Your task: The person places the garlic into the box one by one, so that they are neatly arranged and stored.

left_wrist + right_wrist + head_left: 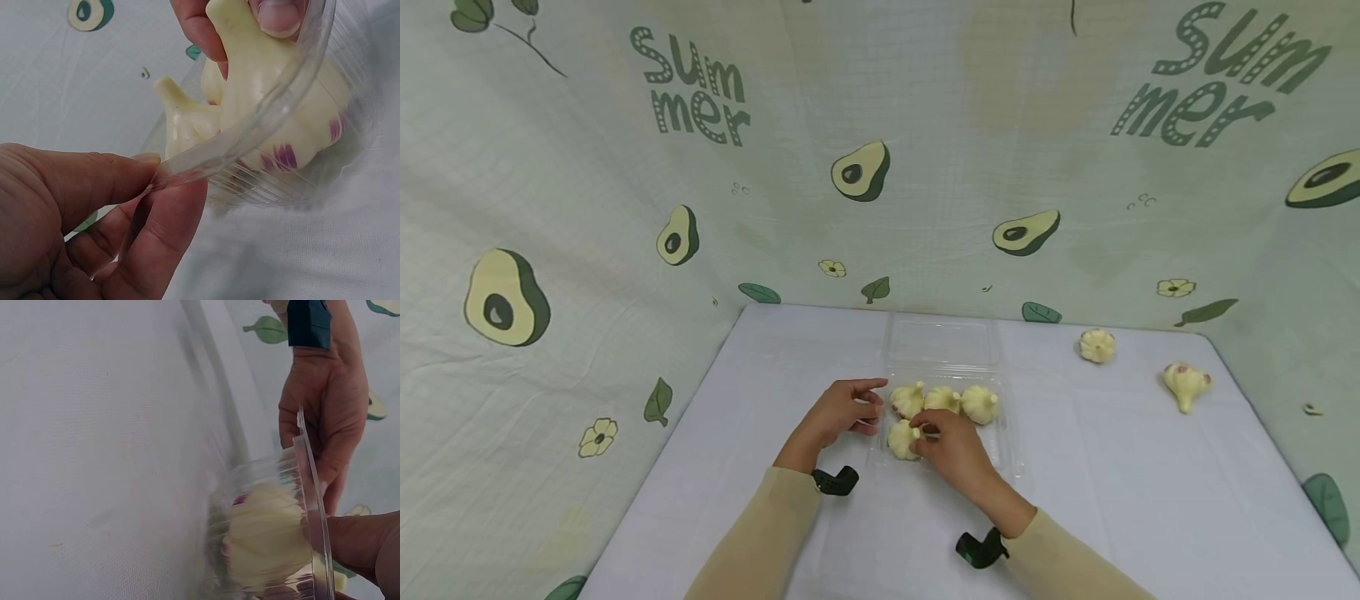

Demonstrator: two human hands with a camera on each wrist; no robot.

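Note:
A clear plastic clamshell box [1009, 450] lies on the table with its lid [943, 342] folded back. My left hand [844, 414] is at the box's left side; in the left wrist view its thumb and fingers pinch the rim [215, 156]. My right hand [953, 450] reaches over the front of the box. Its fingers hold a garlic bulb [902, 439] by the stem, at the front left inside. Behind it three more garlic bulbs [981, 404] sit in a row. Through the box wall, the right wrist view shows the held bulb [265, 537], purple-streaked at its base.
Two loose garlic bulbs lie at the back right of the white-covered table: one round [1097, 346], the other with its stem [1186, 385] towards me. A printed cloth [940, 108] hangs behind and at both sides.

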